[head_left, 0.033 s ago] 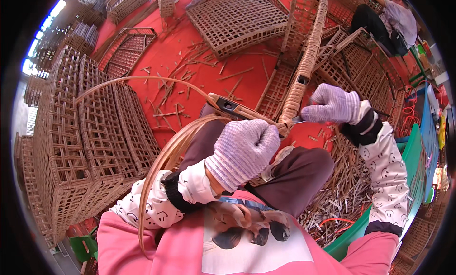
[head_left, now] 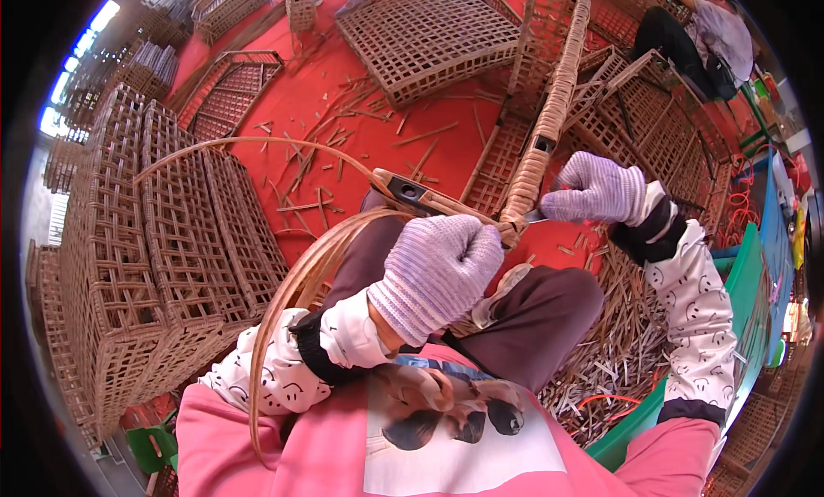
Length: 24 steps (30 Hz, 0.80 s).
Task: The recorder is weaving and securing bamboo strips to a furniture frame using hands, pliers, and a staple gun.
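My left hand (head_left: pixel 440 274), in a lilac striped knitted glove, is closed in a fist at the near corner of a frame wrapped in tan rattan strip (head_left: pixel 549 106). Its fingers hide part of that corner. Beside the joint, my right hand (head_left: pixel 594 188), gloved alike, is closed on a small tool with a flat metal tip (head_left: pixel 536 215); the glove covers the handle. The tip is at the wrapped corner. A bare bar with an oval slot (head_left: pixel 408 190) runs left from the joint. Long loose rattan strips (head_left: pixel 287 295) loop over my left forearm.
Woven rattan panels (head_left: pixel 120 257) stand stacked at the left. Another woven piece (head_left: pixel 438 38) lies ahead on the red floor (head_left: pixel 257 175), among scattered offcuts. Cut strips (head_left: pixel 614 342) pile by my right knee, next to a green panel (head_left: pixel 742 300). A person (head_left: pixel 704 42) sits at far right.
My right hand and the tool have shifted very slightly left. My left hand stays at the corner, almost unmoved.
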Motion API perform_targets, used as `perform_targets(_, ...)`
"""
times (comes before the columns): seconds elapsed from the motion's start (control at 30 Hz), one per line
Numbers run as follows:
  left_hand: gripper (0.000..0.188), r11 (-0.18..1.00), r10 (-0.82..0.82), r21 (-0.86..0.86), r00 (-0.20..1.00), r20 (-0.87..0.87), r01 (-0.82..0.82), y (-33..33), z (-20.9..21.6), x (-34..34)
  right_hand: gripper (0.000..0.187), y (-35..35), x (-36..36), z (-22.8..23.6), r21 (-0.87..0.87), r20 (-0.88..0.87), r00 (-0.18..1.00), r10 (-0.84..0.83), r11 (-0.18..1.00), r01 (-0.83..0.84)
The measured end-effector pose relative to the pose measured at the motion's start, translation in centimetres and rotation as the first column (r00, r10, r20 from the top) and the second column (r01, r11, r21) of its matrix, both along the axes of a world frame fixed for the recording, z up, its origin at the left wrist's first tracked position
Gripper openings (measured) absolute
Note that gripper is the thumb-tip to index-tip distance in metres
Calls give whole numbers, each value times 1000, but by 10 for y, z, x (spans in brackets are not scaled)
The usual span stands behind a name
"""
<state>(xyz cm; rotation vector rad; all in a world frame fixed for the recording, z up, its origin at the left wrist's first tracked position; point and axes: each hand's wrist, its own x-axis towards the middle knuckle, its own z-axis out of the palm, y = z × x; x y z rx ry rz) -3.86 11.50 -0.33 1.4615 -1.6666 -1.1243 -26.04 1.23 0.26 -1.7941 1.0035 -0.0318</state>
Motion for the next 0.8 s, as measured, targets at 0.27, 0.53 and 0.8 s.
perform_targets(0.27, 35, 950, 120, 310, 968, -222, -47, -6, 15, -1, 35, 56, 14, 20, -789, -108, 986, -128, 615, -7)
perform_targets(0.53, 33, 940, 26, 333, 958, -285, 74, 1, 12, -21, 17, 95, -26, 13, -613, -125, 981, -147, 789, 40)
perform_targets(0.8, 35, 925, 16, 366, 955, -297, 98, -6, 14, -16, 17, 118, -52, 23, -916, -193, 839, -509, 399, 31)
